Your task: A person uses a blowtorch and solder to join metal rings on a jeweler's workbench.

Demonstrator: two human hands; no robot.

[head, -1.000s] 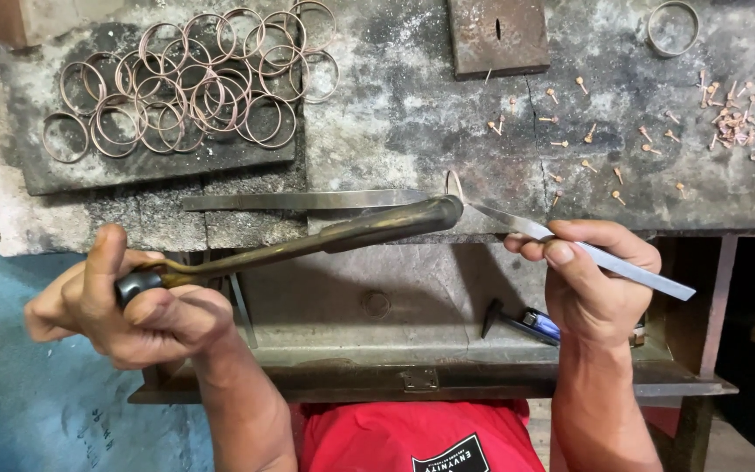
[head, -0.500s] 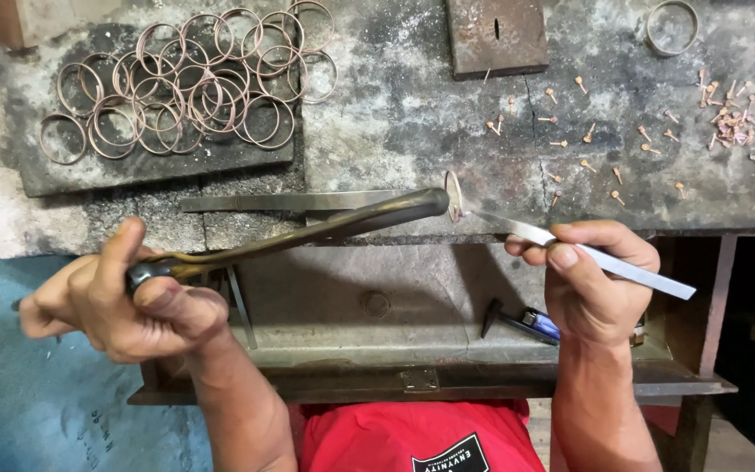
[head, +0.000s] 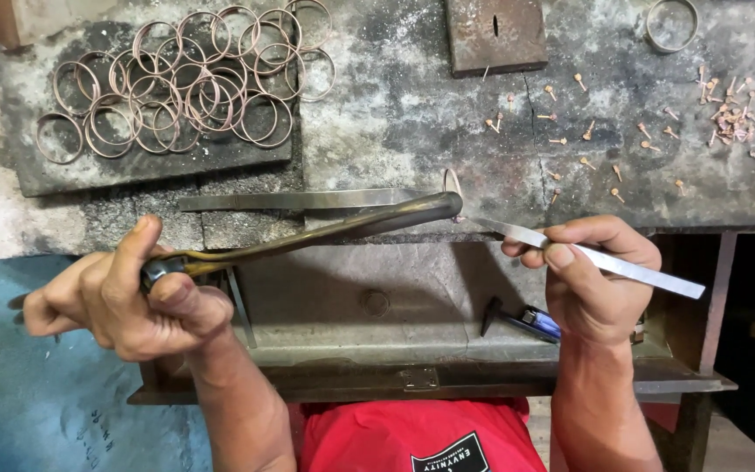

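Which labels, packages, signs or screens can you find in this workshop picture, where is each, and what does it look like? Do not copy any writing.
Label patch: on the person's red shirt at the bottom edge, below the bench; black, slanted rectangle with white lettering.
No packages, signs or screens show.

The left hand [head: 124, 293] hides the torch handle's [head: 163, 267] end; the small ring [head: 453, 182] at the tweezers' [head: 587, 256] tip is too small to tell clearly.
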